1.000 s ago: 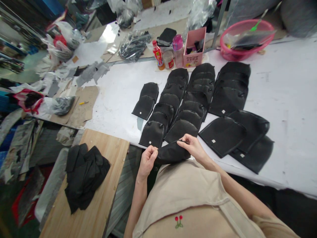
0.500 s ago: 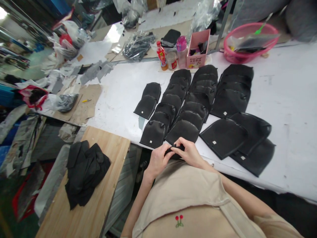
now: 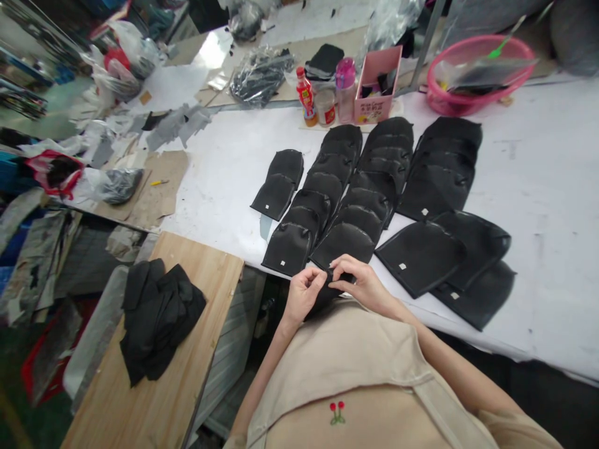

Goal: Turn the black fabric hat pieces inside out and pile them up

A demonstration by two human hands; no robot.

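Observation:
At the table's front edge, my left hand (image 3: 305, 292) has its thumb and fingertips pinched on a black piece (image 3: 322, 300), which lies against my apron and is partly hidden. Close on its right, my right hand (image 3: 356, 280) bends over the same piece, thumb and fingers closed on its upper edge. Just beyond my hands, black curved-top pieces overlap in rows (image 3: 350, 243) on the white table. To the right lie more loose black pieces (image 3: 421, 259), some with small white squares on them.
A wooden board (image 3: 219, 268) at the left carries a crumpled black cloth (image 3: 161, 318). Behind the rows stand a red bottle (image 3: 305, 96), a jar, a pink-lidded bottle (image 3: 345, 93) and a pink box (image 3: 375, 106). A pink basket (image 3: 437, 93) is at the back right.
My hands have moved slightly apart, and the fingertips of my left hand have drawn back from those of my right. The view has shifted a little.

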